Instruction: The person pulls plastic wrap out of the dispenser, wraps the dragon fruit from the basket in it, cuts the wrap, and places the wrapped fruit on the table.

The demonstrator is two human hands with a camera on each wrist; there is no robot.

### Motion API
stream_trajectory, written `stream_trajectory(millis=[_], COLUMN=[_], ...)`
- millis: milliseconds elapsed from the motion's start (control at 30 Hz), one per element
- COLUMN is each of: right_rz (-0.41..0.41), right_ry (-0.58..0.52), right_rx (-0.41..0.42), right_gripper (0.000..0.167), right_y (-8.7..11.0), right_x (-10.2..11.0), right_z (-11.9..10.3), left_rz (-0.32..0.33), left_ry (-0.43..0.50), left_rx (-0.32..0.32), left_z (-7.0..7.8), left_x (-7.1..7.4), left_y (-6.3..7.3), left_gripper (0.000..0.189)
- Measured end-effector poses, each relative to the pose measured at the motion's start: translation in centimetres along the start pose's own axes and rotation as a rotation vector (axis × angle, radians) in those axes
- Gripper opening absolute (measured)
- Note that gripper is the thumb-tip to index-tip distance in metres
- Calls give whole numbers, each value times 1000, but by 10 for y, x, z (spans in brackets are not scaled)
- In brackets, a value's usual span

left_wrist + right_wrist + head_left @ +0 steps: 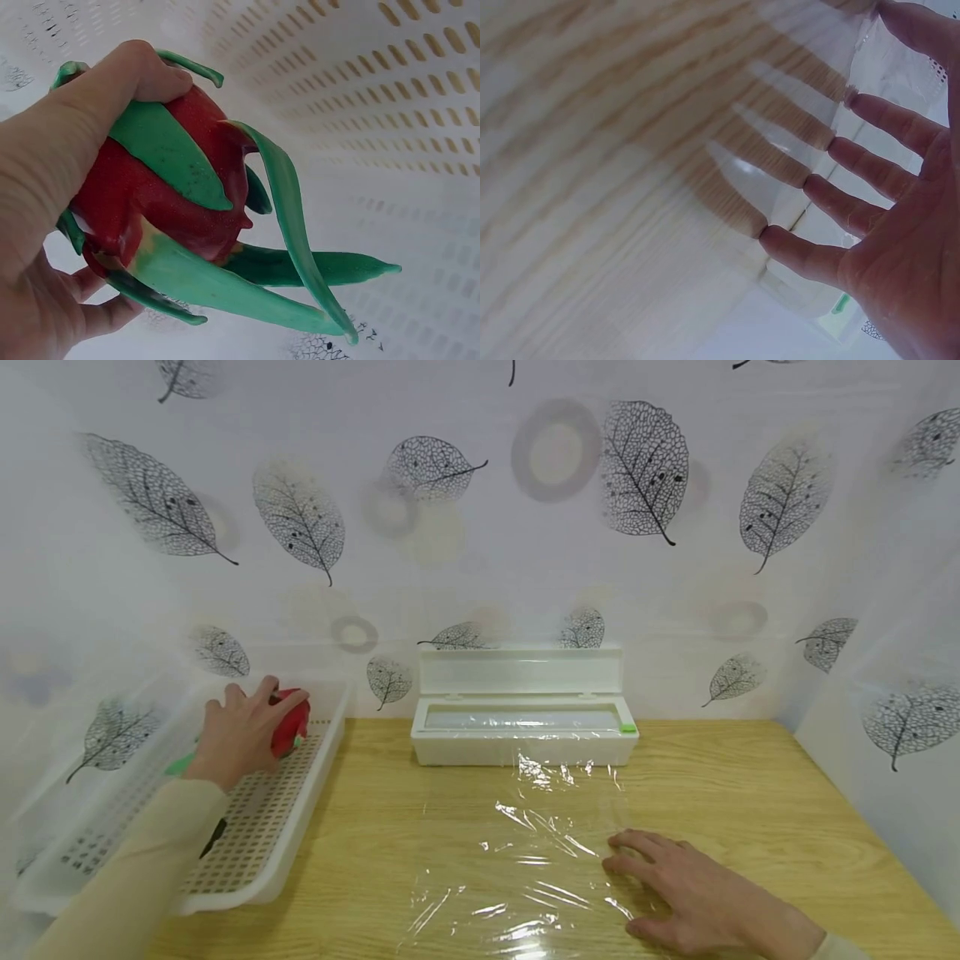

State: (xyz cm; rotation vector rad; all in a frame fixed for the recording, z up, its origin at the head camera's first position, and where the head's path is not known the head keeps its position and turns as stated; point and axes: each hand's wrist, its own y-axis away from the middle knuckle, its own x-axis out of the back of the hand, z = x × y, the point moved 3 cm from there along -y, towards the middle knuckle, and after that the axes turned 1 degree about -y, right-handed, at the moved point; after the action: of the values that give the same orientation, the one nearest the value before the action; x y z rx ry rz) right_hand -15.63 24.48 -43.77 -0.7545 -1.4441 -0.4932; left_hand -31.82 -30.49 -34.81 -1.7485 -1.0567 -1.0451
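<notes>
My left hand (238, 733) reaches into the white plastic basket (306, 827) and grips a red dragon fruit with green leaf tips (191, 184). In the left wrist view the thumb lies over the top of the fruit, and other fingers show beneath it. Clear plastic wrap (517, 868) stretches from the white wrap box (525, 750) over the wooden table towards me. At the right edge of the wrap, my right hand (697, 893) has its fingers spread, fingertips down on the surface.
The wrap box's lid (521, 671) stands raised at the back, and a small green slider (627, 727) sits at its right end. A dark object (213, 837) lies in the basket beside the left sleeve. Leaf-printed sheeting (480, 552) encloses the table (757, 793).
</notes>
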Motion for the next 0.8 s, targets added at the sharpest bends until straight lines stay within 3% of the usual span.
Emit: stream_trajectory(millis=[267,500,800], right_rz=[-14,-9,-13], right_ry=[-14,-12,-21], right_rx=[-10,-5,-1], right_gripper=[56,55,58], right_y=[0,1,1], right_x=[2,0,1], right_z=[0,0,1], left_rz=[64,180,243], left_ry=[-8,7,10], left_rx=[-7,-23,-41], left_z=[2,1,2], left_x=[14,21,29], left_y=[4,10,17], left_gripper=[102,94,94])
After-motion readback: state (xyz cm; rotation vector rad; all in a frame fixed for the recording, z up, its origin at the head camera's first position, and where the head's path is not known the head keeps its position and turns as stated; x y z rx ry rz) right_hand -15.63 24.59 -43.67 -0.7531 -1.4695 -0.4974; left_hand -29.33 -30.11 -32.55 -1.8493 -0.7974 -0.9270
